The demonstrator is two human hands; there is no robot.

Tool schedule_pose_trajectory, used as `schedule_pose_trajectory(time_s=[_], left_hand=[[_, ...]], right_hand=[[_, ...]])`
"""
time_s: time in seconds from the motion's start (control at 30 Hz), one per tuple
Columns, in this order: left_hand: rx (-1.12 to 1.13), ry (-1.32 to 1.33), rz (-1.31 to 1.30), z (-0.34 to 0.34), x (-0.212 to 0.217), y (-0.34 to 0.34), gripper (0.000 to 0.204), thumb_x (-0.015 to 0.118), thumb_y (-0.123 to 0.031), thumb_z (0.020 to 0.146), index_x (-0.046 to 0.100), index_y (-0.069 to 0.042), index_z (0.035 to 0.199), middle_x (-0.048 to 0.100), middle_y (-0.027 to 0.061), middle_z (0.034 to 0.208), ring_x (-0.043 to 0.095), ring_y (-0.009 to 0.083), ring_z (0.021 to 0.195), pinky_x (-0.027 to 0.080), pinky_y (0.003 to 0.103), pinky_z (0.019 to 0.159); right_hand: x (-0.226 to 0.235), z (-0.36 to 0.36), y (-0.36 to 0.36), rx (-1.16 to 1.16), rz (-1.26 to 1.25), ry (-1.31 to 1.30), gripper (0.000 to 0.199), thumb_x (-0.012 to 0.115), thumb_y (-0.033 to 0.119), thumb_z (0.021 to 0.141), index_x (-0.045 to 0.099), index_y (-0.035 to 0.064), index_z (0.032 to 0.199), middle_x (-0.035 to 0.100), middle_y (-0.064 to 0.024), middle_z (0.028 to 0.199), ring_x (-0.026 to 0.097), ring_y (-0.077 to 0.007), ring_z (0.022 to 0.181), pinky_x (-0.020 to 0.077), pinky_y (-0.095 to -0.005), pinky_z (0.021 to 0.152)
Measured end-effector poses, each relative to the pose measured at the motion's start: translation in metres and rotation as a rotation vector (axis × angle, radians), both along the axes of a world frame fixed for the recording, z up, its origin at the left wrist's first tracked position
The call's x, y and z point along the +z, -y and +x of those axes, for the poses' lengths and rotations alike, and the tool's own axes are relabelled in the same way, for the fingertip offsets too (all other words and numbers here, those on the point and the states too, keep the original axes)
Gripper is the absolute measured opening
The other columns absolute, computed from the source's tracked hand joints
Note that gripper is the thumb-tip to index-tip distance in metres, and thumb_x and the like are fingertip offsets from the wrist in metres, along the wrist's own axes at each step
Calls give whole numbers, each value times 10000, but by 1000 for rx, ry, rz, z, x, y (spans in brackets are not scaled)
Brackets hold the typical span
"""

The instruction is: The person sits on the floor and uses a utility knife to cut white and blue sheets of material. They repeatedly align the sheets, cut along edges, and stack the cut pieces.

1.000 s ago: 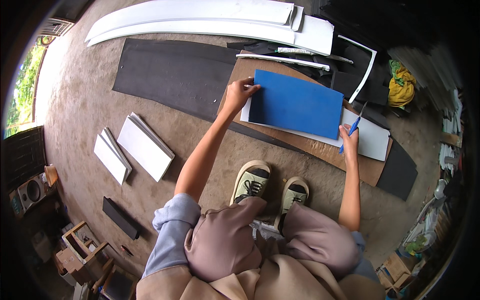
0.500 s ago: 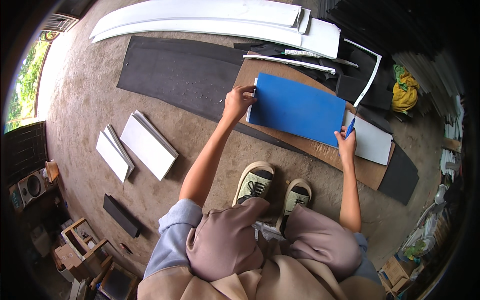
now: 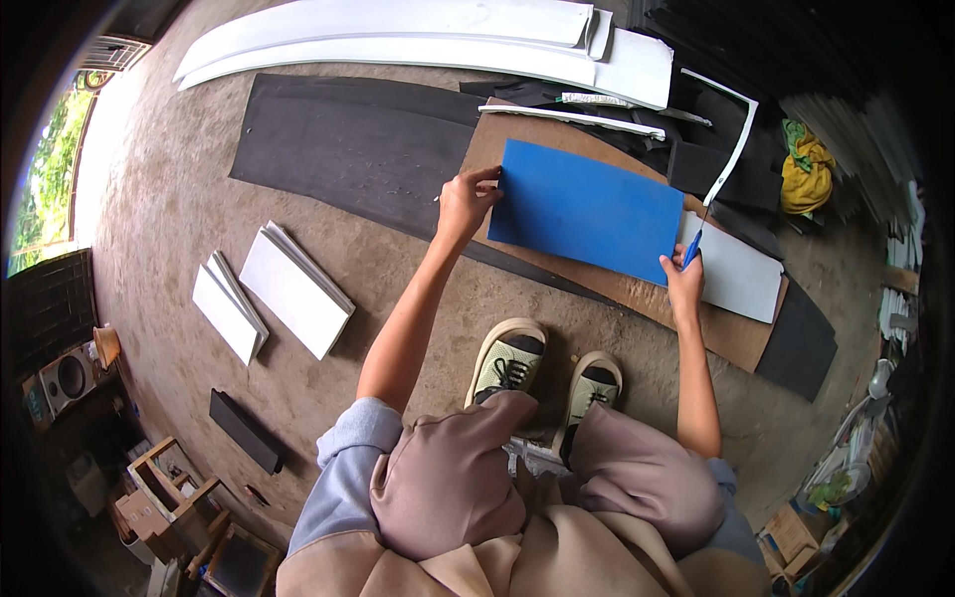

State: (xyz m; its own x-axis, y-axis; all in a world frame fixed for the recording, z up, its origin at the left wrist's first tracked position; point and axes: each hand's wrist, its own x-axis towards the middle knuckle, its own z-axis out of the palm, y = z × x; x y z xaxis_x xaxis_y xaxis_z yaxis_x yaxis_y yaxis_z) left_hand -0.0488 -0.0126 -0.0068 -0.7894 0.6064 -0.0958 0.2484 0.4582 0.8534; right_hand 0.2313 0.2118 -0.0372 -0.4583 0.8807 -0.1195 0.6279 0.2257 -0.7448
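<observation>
Looking down from the head camera, the blue sheet (image 3: 589,209) lies flat on a brown board (image 3: 637,289) on the dirt floor, just beyond the person's two shoes (image 3: 542,373). At the sheet's near-left corner the left hand (image 3: 466,202) pinches the edge, fingers closed on it. At its near-right corner the right hand (image 3: 684,279) is closed around a blue pen (image 3: 693,244) whose tip rests at the sheet's right edge.

Judging by its thinness and flatness, the sheet looks light and somewhat flexible, likely to slide on the board unless pinned; a corner or long edge seems the best place to take hold, since the middle offers nothing to grip.

Right of the sheet a white sheet (image 3: 731,271) peeks out, partly under it. Left of the sheet a dark mat (image 3: 348,149) runs across the floor, and farther left lie white panels (image 3: 274,294), well apart. Beyond the sheet's far edge are white strips (image 3: 587,119) and long white boards (image 3: 428,35). Open floor lies left of the sheet and toward the shoes; the far and right sides are crowded.
</observation>
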Motion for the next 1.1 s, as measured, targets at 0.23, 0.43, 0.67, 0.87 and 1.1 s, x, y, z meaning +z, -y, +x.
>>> schedule_pose_trajectory(time_s=[0.23,0.43,0.67,0.87,1.1], left_hand=[[-55,-71,-60,3,1,-4,352,619,-28,687,594,-97,1031,608,86,969,624,191,782,487,283,688],[-65,-35,-96,2,4,-4,323,619,-55,706,598,-100,1025,609,76,966,624,206,791,477,277,682],[-62,-28,-157,4,3,-10,306,627,-78,710,600,-83,1015,610,87,971,620,231,812,477,288,709],[-54,84,-132,3,3,-11,277,610,-59,717,599,-28,992,632,99,901,620,194,805,481,271,708],[-7,167,-150,12,2,19,309,621,-56,714,583,-6,1017,623,86,930,609,181,818,469,259,732]], right_hand=[[3,3,-13,-167,-360,-353,262,629,-9,703,396,28,817,597,-120,833,573,-141,733,461,-246,642],[21,-6,-14,-188,-439,-365,299,637,-37,680,372,51,788,590,-105,749,570,-135,659,465,-240,573],[1,-1,-18,-118,-362,-398,315,642,-49,663,363,35,784,583,-95,700,569,-134,601,457,-225,522],[-12,4,-23,-55,-153,-207,243,670,91,656,462,17,758,614,-73,702,604,-174,634,467,-294,608],[12,-13,-5,-16,-143,-73,226,653,39,682,439,13,749,605,-81,708,590,-139,633,464,-264,595]])
